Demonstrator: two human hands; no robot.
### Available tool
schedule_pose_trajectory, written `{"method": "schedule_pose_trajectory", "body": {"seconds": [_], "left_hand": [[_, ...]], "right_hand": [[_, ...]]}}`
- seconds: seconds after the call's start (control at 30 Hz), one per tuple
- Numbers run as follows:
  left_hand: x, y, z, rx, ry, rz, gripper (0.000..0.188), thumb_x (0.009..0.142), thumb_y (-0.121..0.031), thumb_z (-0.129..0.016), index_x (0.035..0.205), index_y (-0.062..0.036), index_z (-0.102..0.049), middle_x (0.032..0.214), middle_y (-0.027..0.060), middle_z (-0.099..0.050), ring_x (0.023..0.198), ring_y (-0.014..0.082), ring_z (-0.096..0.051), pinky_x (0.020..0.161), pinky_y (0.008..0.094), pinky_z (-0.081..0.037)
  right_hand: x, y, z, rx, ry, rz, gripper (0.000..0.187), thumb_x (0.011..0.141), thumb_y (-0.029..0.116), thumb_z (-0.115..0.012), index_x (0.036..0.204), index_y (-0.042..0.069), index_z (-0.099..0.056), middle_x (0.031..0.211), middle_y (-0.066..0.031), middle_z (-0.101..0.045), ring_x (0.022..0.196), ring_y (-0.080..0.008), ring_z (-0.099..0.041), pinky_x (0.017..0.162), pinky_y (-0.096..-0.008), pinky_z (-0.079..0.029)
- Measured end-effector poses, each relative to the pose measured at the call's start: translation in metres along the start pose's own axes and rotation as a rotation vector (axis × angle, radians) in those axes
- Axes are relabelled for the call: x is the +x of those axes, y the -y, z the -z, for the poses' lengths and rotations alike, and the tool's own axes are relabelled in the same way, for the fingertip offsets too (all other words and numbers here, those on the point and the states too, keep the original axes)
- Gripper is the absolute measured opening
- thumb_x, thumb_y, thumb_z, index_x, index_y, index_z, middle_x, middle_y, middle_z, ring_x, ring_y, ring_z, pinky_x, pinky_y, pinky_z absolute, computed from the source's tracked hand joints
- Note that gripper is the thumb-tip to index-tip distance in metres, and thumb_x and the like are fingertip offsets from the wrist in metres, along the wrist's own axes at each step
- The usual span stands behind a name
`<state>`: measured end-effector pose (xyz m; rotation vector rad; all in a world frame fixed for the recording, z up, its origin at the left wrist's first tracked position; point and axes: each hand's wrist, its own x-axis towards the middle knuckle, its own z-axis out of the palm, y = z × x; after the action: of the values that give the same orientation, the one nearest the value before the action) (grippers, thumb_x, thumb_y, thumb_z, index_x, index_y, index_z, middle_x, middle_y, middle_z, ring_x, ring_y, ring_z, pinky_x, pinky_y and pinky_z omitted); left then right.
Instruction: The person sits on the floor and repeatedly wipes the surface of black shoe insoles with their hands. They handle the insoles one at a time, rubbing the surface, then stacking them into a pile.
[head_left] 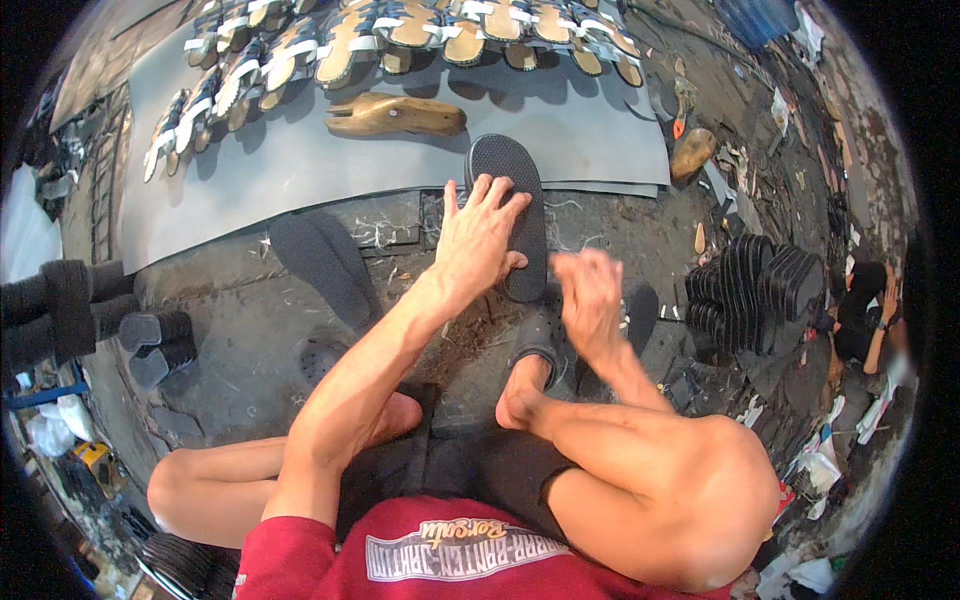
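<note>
— Where's the sole he's working on?

— Just above the middle of the frame: a black shoe sole (pixel 512 205), lying on the dark floor with its top end lapping onto the grey sheet (pixel 300 160). Its long axis runs nearly up and down the picture, heel end toward his knees.

— And his hands?

— The left hand (pixel 480 235) lies flat on it, fingers spread and pointing to the upper right, palm pressing the sole's left edge. Not clenched, just holding it down. The right hand (pixel 590 300) hovers below and to the right of the sole, blurred; I cannot tell whether it grips anything, though the fingers look loosely curled.

— So which is nearer?

— The left, it's touching. The right is just beside the sole's lower end.

— Anything else about?

— 1 more flat sole (pixel 325 265) left of center, a wooden shoe last (pixel 395 115) on the sheet above, rows of finished sandals (pixel 420 30) along the top, and a stack of black soles (pixel 755 285) at the right.
</note>
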<state>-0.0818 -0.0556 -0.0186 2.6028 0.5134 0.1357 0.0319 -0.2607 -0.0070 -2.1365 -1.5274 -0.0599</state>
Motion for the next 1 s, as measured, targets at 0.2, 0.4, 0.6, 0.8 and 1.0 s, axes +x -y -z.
{"method": "schedule_pose_trajectory", "body": {"seconds": [0.2,0.4,0.6,0.8,1.0], "left_hand": [[0.061,-0.002,0.012,0.232,0.136,-0.133,0.114,0.046,-0.054,-0.107,0.141,-0.0111,-0.061,0.129,0.0125,-0.065,0.13,0.0362,-0.062,0.102,0.0547,-0.051],[0.134,-0.017,0.017,0.303,0.537,-0.247,0.067,0.051,-0.037,-0.11,0.102,-0.0021,-0.084,0.1,0.0176,-0.083,0.099,0.0354,-0.082,0.083,0.0459,-0.066],[0.133,-0.013,0.021,0.303,0.563,-0.19,0.06,0.055,-0.031,-0.109,0.102,-0.0018,-0.085,0.103,0.0179,-0.084,0.1,0.0368,-0.082,0.083,0.0465,-0.066],[0.127,-0.006,0.018,0.264,0.588,-0.183,0.082,0.055,-0.036,-0.11,0.122,-0.0027,-0.077,0.111,0.0161,-0.084,0.11,0.0369,-0.08,0.088,0.0473,-0.065],[0.131,-0.011,0.017,0.295,0.654,-0.17,0.092,0.056,-0.036,-0.11,0.132,-0.0038,-0.07,0.116,0.0163,-0.083,0.114,0.0369,-0.079,0.091,0.0478,-0.065]], "right_hand": [[-0.028,0.029,0.032,0.101,-0.065,-0.144,0.011,0.106,0.011,-0.071,0.111,0.008,-0.08,0.093,-0.0057,-0.078,0.09,-0.0279,-0.069,0.086,-0.044,-0.048],[0.024,0.022,-0.037,0.3,-0.058,-0.044,0.02,0.104,0.011,-0.073,0.123,0.007,-0.075,0.105,-0.011,-0.08,0.082,-0.0318,-0.076,0.071,-0.0427,-0.058],[0.042,0.025,-0.053,0.192,-0.055,0.016,0.022,0.104,0.011,-0.073,0.125,0.008,-0.074,0.105,-0.0098,-0.08,0.077,-0.0313,-0.076,0.064,-0.0416,-0.058],[0.019,0.03,-0.025,0.155,-0.003,-0.047,0.016,0.105,0.012,-0.073,0.12,0.007,-0.074,0.106,-0.0095,-0.081,0.077,-0.0313,-0.077,0.065,-0.0414,-0.06],[0.03,0.038,-0.021,0.241,-0.037,-0.071,0.013,0.106,0.013,-0.072,0.117,0.008,-0.078,0.101,-0.0095,-0.082,0.078,-0.0304,-0.079,0.065,-0.0396,-0.06]]}}
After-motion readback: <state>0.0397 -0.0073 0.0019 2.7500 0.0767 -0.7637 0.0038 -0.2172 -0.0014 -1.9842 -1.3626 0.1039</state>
